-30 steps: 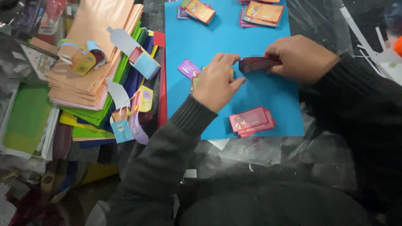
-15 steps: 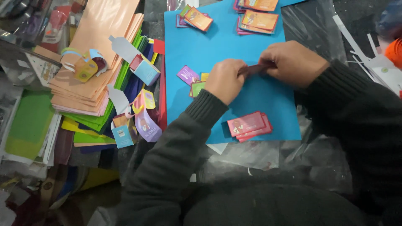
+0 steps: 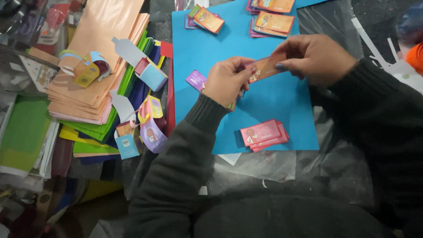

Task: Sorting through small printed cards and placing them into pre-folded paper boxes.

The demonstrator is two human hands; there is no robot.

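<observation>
Since the earlier frames both hands have lifted off the sheet, and the strip that lay flat under the fingers is now raised between them; the view has also drifted, so the piles sit higher and further left.

Head view: the left hand (image 3: 227,81) pinches one end of the orange-brown card strip (image 3: 265,68) and the right hand (image 3: 313,58) pinches the other, thumb on top; this two-ended grip holds the strip taut and level above the blue sheet (image 3: 282,110), apparently for inspection or folding. Below the hands lies a small stack of pink cards (image 3: 263,135), edges fanned; just left of the left hand, a single purple card (image 3: 196,80); beyond the hands, orange-faced card piles (image 3: 274,22) at the sheet's far edge. Well left of the left hand, a stack of peach paper (image 3: 94,66) over green sheets; curled cut-outs rest on it.
</observation>
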